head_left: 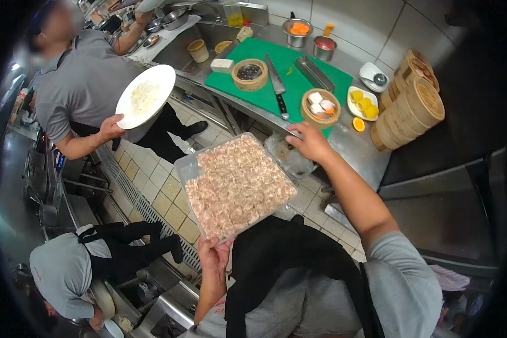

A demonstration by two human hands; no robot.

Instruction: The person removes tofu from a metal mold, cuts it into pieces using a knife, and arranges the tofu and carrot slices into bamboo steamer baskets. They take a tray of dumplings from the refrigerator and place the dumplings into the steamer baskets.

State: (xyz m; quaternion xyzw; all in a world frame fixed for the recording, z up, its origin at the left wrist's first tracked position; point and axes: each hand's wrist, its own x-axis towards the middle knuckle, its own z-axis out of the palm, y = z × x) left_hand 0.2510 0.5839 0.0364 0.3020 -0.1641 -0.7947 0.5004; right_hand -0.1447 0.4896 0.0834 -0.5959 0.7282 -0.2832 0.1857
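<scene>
My left hand (214, 255) grips the near edge of a clear plastic container (189, 164), holding it tilted in front of my apron. Pale pink pieces of what looks like raw meat (239, 186) fill most of it; the far left corner is bare. My right hand (310, 142) is off the container, near the counter's front edge, its fingers loosely bent and apart with nothing visible in them. Just beyond it, a bamboo steamer (335, 119) holds white and orange pieces on the green cutting board (253, 52). A clear plastic bag (287, 155) hangs beside that hand.
A knife (275, 76), a metal bar-shaped tool (315, 73) and another steamer (249, 84) lie on the board. Stacked steamers (419, 110) stand right. A co-worker (93, 67) holds a white plate (160, 84) at left; another person (67, 270) bends over behind.
</scene>
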